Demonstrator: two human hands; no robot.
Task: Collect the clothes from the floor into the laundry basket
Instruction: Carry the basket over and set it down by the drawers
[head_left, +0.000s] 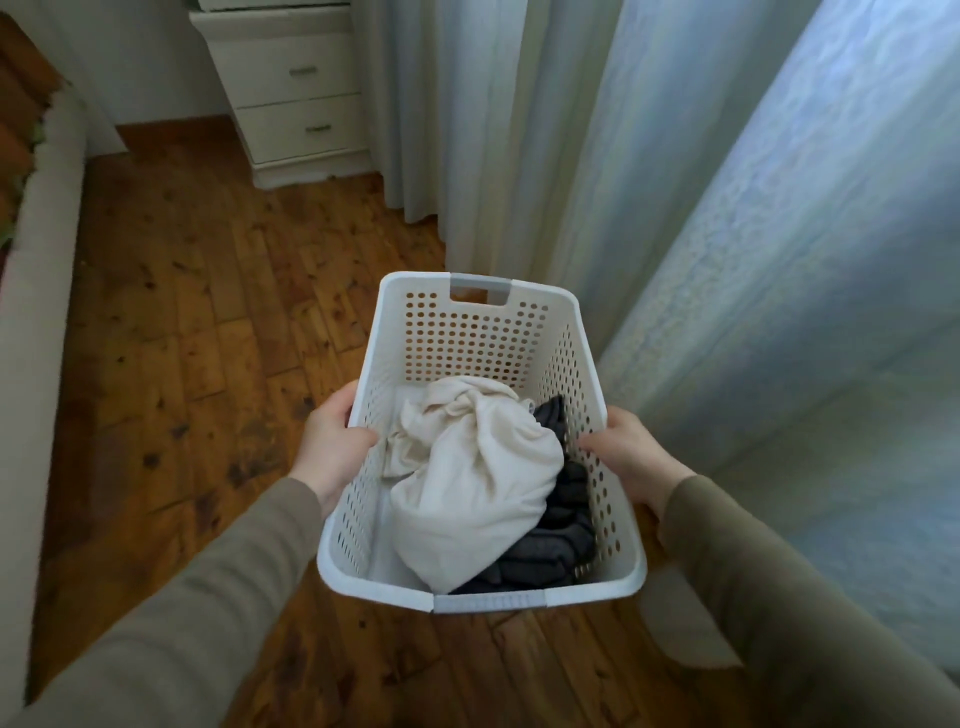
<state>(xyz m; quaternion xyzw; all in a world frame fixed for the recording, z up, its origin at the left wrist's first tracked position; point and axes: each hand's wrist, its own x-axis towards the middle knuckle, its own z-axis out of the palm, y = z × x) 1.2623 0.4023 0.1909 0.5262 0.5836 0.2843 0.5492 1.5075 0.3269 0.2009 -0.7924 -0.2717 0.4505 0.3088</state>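
Between the two hands, a white perforated laundry basket is held above the wooden plank floor; the left hand clasps the left long rim, thumb hooked over the edge and inside, fingers hidden beneath the outer wall; the right hand clasps the right long rim the same way, thumb inside against the holes; both arms wear olive-brown sleeves. Inside the basket lie two garments; a cream cloth, bunched and twisted, fills the middle and reaches the near wall; a dark grey knitted piece sits under it and against the right wall, showing along that side and at the near right corner; a bare strip of basket bottom shows along the left wall. Two grey handle sections mark the short ends, one with a cut-out at the far end, one at the near rim.

Sheer pale curtains hang just beside the basket's right side and far corner, reaching the floor; a beige upholstered edge runs along the left of the view, well apart from the basket; a broad stretch of floor lies open between them; a white drawer unit with two visible drawers stands at the far end against the wall; the visible floor carries no clothes.
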